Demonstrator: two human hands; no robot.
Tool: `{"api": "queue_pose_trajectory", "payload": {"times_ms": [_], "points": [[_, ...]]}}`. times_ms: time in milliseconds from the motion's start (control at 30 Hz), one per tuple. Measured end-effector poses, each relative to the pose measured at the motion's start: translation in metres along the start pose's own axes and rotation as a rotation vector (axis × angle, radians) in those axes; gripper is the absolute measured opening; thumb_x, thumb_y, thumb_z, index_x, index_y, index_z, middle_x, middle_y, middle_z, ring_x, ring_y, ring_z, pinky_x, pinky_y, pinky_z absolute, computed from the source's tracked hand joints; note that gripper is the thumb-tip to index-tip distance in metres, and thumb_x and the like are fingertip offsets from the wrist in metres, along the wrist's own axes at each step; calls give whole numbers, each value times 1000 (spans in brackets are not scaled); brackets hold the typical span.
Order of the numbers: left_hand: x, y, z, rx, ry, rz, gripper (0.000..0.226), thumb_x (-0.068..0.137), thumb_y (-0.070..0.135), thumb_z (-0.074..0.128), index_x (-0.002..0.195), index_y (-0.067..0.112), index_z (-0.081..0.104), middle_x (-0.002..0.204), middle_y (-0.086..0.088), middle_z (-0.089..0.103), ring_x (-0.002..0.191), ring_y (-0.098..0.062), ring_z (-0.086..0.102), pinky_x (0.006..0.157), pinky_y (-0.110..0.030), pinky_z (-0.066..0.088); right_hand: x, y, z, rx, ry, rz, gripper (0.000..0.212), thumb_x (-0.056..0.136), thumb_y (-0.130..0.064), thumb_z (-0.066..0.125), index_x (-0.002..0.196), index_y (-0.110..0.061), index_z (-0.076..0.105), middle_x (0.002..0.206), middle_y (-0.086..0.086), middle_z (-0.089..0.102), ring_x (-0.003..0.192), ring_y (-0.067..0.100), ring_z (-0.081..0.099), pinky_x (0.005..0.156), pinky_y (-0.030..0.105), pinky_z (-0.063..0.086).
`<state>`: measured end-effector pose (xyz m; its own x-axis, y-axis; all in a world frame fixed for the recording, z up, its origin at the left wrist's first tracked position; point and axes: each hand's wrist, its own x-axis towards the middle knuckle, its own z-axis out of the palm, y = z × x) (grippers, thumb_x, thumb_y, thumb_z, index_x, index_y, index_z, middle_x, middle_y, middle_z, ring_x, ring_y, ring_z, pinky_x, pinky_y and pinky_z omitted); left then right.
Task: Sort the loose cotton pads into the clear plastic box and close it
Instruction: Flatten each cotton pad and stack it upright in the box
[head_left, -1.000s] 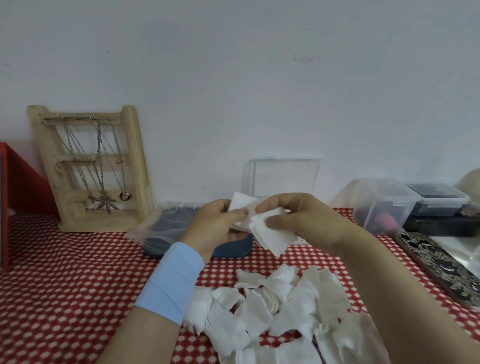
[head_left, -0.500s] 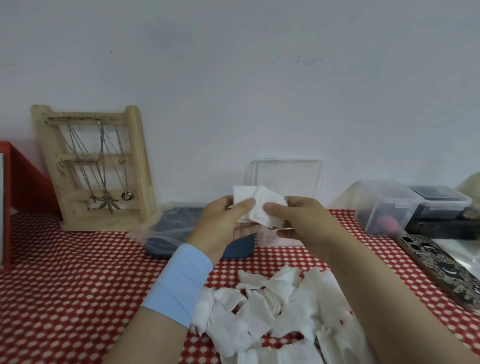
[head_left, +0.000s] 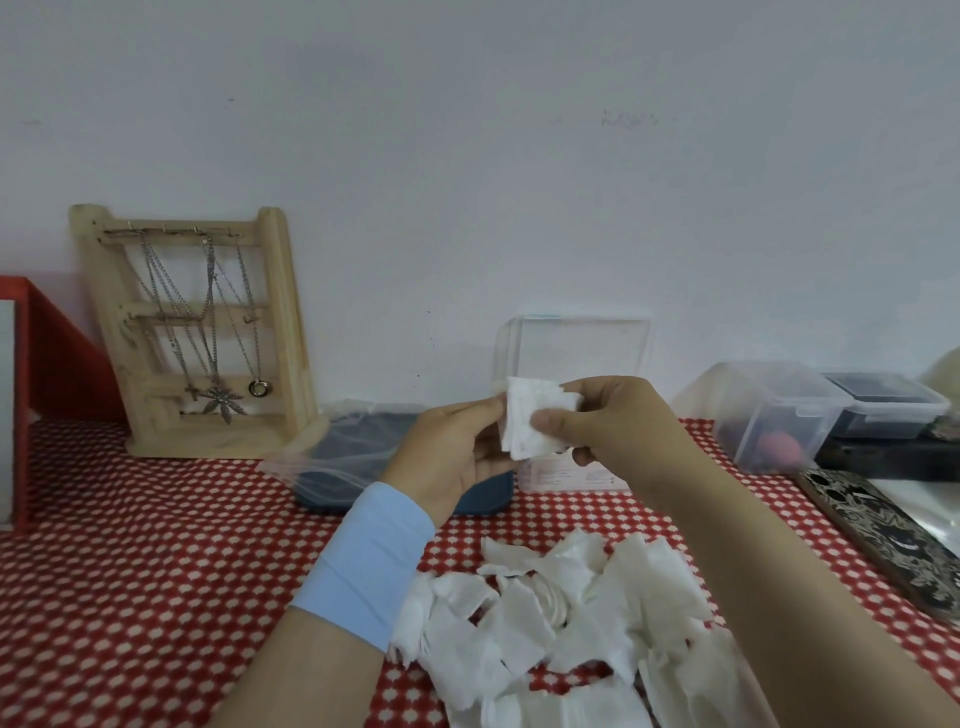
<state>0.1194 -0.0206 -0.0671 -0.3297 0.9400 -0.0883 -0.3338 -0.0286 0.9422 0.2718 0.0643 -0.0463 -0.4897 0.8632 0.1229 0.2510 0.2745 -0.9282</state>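
While both hands pinch one small stack of pads (head_left: 535, 423), one loose pile (head_left: 550, 618) waits.

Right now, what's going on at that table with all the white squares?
A person is gathering cotton pads. Both hands, the left hand and right hand, pinch a small stack of pads held up over the red checked tablecloth. A loose pile of pads lies in front. The clear plastic box stands open behind the hands, so nothing is closed yet.
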Motion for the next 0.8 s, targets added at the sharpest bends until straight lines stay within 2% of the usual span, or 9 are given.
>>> {"api": "queue_pose_trajectory", "payload": {"times_ms": [167, 267, 367, 433, 500, 567, 633, 733, 800], "points": [[-1, 0, 0, 30, -13, -9, 31, 101, 25, 58, 119, 3, 69, 107, -15, 76, 101, -28, 74, 84, -37, 61, -2, -2, -3, -24, 22, 19, 13, 81, -20, 84, 92, -19, 76, 72, -1, 73, 46, 6, 56, 55, 23, 52], [-1, 2, 1, 66, -5, -2, 35, 97, 34, 62, 117, 6, 69, 106, -15, 77, 99, -29, 74, 83, -38, 61, -3, -3, -2, -40, 25, -4, 11, 83, -16, 82, 92, -17, 76, 66, -7, 69, 42, -3, 55, 44, 12, 42], [-3, 3, 2, 142, 23, 13, 37, 91, 34, 70, 116, 7, 69, 103, -12, 78, 93, -26, 76, 78, -37, 62, -5, -5, 2, -86, 14, -47, 14, 85, -14, 80, 98, -15, 76, 66, -11, 66, 44, -8, 56, 44, 7, 40], [-2, 2, 2, 128, 59, 18, 30, 93, 28, 70, 114, 7, 70, 100, -11, 78, 90, -25, 77, 74, -35, 63, -6, -6, 5, -130, 48, -53, 15, 83, -21, 82, 96, -18, 75, 72, -9, 69, 50, -4, 60, 47, 10, 43], [-2, 2, 1, 64, 84, 2, 24, 95, 24, 68, 111, 5, 70, 98, -12, 78, 89, -25, 77, 70, -33, 62, -4, -4, 6, -178, 128, -45, 20, 79, -29, 86, 85, -16, 73, 71, -5, 71, 54, 2, 63, 50, 13, 43], [-1, 3, 0, 23, 90, -7, 22, 96, 22, 67, 108, 4, 71, 99, -13, 78, 88, -25, 77, 67, -31, 62, -2, -2, 7, -181, 170, -31, 24, 78, -33, 86, 79, -15, 70, 65, -3, 71, 46, -1, 58, 45, 12, 40], [-2, 2, 0, 17, 95, -6, 22, 96, 21, 66, 108, 4, 71, 99, -12, 78, 86, -23, 77, 65, -30, 61, -2, -2, 5, -87, 151, -17, 22, 79, -28, 85, 78, -13, 70, 67, -1, 72, 46, -2, 60, 44, 12, 44], [-1, 1, -2, 36, 112, -10, 22, 95, 21, 67, 109, 5, 71, 100, -11, 78, 86, -22, 77, 65, -29, 61, -3, -7, -6, 94, 125, -1, 13, 83, -16, 82, 83, -8, 72, 78, 3, 78, 64, 12, 75, 54, 24, 58], [-1, 0, -4, 41, 120, -16, 23, 94, 22, 68, 110, 5, 70, 103, -13, 77, 90, -23, 76, 65, -30, 62, -4, -10, -16, 124, 119, -47, 6, 86, -12, 79, 87, -8, 74, 79, 4, 78, 67, 17, 75, 55, 27, 59]]}}
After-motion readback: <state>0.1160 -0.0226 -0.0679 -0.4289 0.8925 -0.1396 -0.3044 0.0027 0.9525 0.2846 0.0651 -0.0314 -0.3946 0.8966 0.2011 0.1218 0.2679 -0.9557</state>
